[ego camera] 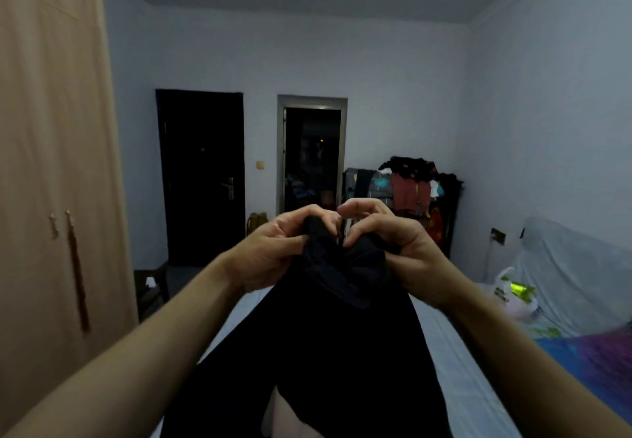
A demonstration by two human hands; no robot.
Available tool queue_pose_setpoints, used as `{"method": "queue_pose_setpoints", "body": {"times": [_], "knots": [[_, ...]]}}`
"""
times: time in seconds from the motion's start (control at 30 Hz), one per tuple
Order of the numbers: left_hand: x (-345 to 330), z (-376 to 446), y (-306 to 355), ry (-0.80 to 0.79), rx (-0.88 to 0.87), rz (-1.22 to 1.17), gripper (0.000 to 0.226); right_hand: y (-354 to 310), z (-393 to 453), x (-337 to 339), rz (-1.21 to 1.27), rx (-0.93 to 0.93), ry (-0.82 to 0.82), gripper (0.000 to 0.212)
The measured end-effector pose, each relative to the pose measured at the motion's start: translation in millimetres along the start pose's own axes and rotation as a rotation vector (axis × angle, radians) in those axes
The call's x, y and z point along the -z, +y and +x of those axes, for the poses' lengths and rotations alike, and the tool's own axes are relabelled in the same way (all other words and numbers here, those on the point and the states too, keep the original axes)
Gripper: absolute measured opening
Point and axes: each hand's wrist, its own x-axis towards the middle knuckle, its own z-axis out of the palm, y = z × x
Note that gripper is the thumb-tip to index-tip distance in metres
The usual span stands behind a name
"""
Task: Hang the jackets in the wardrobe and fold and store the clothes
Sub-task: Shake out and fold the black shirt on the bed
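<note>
Dim bedroom, wardrobe (pixel 51 164) shut on the left, a dark door (pixel 201 177) and an open doorway (pixel 313 157) in the far wall, a heaped clothes rack (pixel 415 191) further right, and a bed (pixel 455 369) running from near to far with a plastic bag (pixel 513 292) on its right side. Held up in the middle over the bed is a black garment (pixel 328 335), its top edge bunched between both hands. The left hand (pixel 273 249) has fingers curled over the cloth with the thumb pinching it; the right hand (pixel 390 242) clamps the other side, though its upper fingers look partly lifted off. The garment's long axis runs near vertical, top toward the far wall and up, the loose length hanging down toward the near edge; what kind of garment it is I cannot tell in this light. The risk, as I judge it: both grips sit close together on a wad, so the cloth may hang twisted and fold crooked, and the lighter right grip could let its side slip down onto the bed.
</note>
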Motion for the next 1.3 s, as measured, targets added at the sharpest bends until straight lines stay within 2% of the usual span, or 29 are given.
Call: {"method": "queue_pose_setpoints", "body": {"times": [0.13,0.23,0.4,0.5,0.57,0.6,0.67,0.7,0.77,0.83,0.93,1.03,1.17,1.3], "knots": [[-9.5,-0.3,-3.3,0.036,-0.014,0.012,0.015,5.5,-7.1,-4.7,0.039,-0.002,0.015,0.021],[-13.0,-3.9,-6.4,0.111,0.019,0.092,0.029,4.7,-12.1,-14.1,0.088,-0.033,-0.011,0.015],[-10.8,-13.5,-8.4,0.403,0.056,0.429,0.044,7.8,-19.1,-25.0,0.107,-0.11,0.019,0.009],[-4.5,-18.0,-5.7,0.528,0.028,0.682,0.035,12.1,-17.0,-28.7,-0.023,-0.12,0.088,0.01],[-3.5,-23.1,-0.7,0.625,0.017,0.699,0.018,12.1,-14.6,-29.4,-0.11,-0.122,0.153,0.008],[-2.4,-28.1,2.2,0.668,0.028,0.604,0.024,11.9,-13.3,-28.3,-0.13,-0.132,0.19,0.008],[-2.4,-40.7,7.9,0.627,0.083,0.279,0.052,12.7,-10.3,-24.3,-0.164,-0.154,0.27,0.008],[-5.6,-46.2,9.4,0.558,0.107,0.229,0.059,13.6,-8.9,-22.6,-0.187,-0.162,0.304,0.008],[-18.3,-52.0,6.2,0.473,0.131,0.446,0.063,14.3,-6.7,-22.7,-0.226,-0.171,0.342,0.009],[-29.7,-46.6,1.1,0.543,0.11,0.657,0.075,13.1,-6.2,-25.6,-0.24,-0.184,0.354,0.009],[-35.3,-37.5,-7.2,0.607,0.049,0.703,0.075,9.3,-13.7,-27.5,-0.24,-0.203,0.379,0.006],[-38.6,-29.2,-10.9,0.596,0.014,0.76,0.056,4.4,-28.2,-23.8,-0.244,-0.228,0.402,0.006],[-40.3,-9.8,-2.5,0.569,0.047,0.812,0.045,0.8,-53.9,-19.9,-0.183,-0.336,0.439,0.022],[-40.2,6.6,1.9,0.525,0.117,0.889,0.043,6.3,-94.8,-31.0,-0.031,-0.444,0.462,0.078]]}}
